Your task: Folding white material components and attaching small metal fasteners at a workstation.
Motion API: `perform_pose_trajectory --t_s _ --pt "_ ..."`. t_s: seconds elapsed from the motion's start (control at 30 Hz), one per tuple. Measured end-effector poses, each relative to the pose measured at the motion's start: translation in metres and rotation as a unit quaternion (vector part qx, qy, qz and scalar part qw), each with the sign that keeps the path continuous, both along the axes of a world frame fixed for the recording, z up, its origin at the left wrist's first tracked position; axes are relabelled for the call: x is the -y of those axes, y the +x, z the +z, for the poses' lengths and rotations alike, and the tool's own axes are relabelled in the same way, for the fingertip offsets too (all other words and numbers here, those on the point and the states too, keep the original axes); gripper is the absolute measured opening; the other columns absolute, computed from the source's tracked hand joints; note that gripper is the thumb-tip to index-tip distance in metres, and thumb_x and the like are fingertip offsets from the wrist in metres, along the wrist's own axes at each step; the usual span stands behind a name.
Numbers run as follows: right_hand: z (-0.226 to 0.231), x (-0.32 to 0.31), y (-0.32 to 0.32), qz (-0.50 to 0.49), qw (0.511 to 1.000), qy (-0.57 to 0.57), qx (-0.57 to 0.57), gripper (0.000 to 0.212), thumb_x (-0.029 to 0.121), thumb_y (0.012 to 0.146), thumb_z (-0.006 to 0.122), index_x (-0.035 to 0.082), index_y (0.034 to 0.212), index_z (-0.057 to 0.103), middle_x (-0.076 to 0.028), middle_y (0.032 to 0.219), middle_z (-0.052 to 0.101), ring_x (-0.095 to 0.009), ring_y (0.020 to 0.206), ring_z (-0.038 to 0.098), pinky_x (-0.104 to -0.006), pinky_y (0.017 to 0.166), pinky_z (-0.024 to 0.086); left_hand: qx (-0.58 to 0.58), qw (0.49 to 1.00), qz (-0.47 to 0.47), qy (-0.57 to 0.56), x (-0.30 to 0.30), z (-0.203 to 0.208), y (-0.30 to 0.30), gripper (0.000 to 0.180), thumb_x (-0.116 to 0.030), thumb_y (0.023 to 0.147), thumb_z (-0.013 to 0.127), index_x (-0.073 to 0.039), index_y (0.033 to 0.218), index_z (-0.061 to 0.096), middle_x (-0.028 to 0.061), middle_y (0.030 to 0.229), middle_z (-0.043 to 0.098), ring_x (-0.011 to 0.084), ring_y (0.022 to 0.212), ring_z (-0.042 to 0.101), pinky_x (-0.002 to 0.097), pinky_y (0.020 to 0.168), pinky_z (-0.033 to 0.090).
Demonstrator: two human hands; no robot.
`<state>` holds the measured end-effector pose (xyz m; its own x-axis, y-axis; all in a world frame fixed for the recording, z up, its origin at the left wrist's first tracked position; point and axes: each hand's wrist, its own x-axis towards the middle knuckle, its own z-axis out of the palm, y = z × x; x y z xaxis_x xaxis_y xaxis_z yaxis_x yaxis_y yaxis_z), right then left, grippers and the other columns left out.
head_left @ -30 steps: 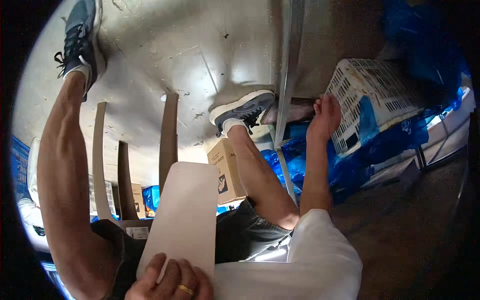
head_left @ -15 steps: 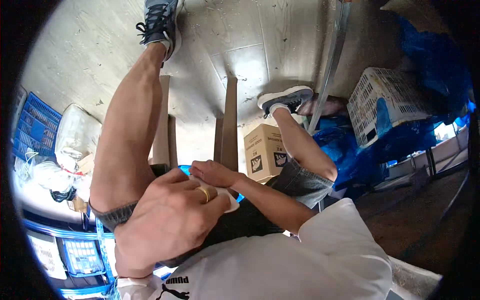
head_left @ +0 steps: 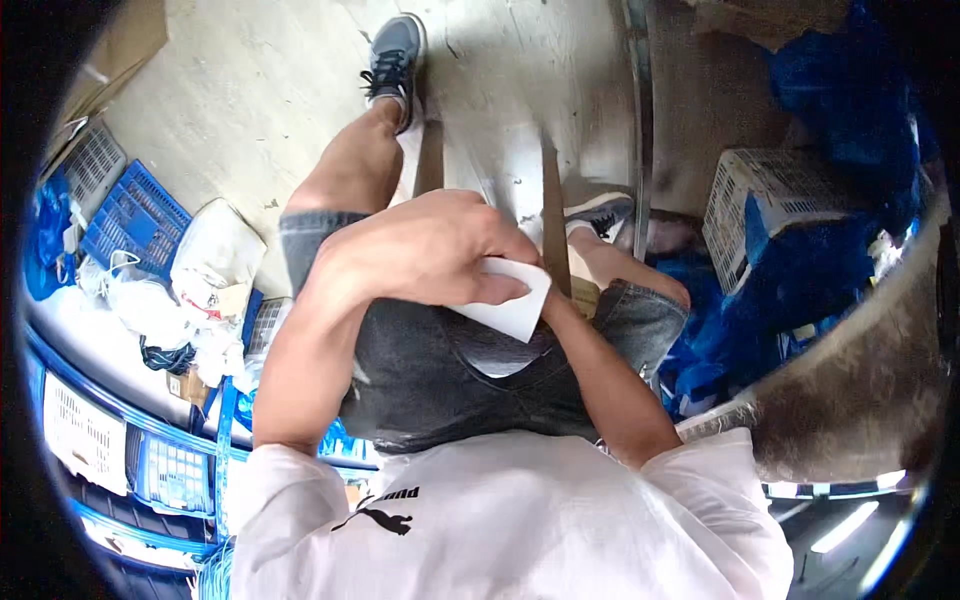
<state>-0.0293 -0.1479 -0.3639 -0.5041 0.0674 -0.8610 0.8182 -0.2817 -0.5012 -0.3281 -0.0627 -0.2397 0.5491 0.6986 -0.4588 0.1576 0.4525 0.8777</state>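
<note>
My left hand (head_left: 440, 245) is closed on a flat white sheet like card or stiff paper (head_left: 515, 312), its thumb lying across the front face. The sheet hangs tilted above my lap, one squared corner pointing down. My right hand (head_left: 553, 300) is behind the left hand and the sheet; only its wrist side shows and its fingers are hidden. Below the sheet, a pale curved edge (head_left: 497, 371) lies against my dark shorts; I cannot make out what it belongs to.
Brown upright strips (head_left: 553, 200) stand between my legs. A metal post (head_left: 641, 130) rises right of them. A white crate (head_left: 735, 215) with blue plastic sheeting (head_left: 700, 330) stands at the right. A blue crate (head_left: 135, 220), white bags (head_left: 145, 310) and a blue rack (head_left: 120, 420) line the left.
The view has shifted. My left hand has risen and turned in the picture, and more of the white sheet now shows. My right hand has gone mostly out of sight behind it.
</note>
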Motion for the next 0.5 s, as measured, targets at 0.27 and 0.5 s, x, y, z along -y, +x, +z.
perform_pose_trajectory --t_s 0.27,0.5 --pt "0.035 -0.056 0.040 -0.320 0.942 0.075 -0.061 0.021 0.017 0.103 0.062 0.001 0.116 0.067 -0.008 0.099 0.072 -0.018 0.091 0.068 -0.0341 0.079 0.054 -0.066 0.974 -0.139 0.165 -0.043 0.089 0.054 0.019 -0.025 0.093 0.074 -0.006 0.098 0.076 0.0156 0.086 0.073 0.0370 0.080 0.069 0.0436 0.069 0.051" --pt "0.191 -0.050 0.121 -0.465 0.851 0.235 -0.069 0.016 0.017 0.102 0.067 0.001 0.102 0.071 -0.004 0.082 0.067 -0.010 0.072 0.063 -0.0287 0.070 0.052 -0.132 0.914 -0.104 0.370 -0.021 0.204 0.095 0.019 -0.010 0.082 0.080 -0.007 0.101 0.078 0.0069 0.083 0.074 0.0254 0.077 0.070 0.0378 0.077 0.052"
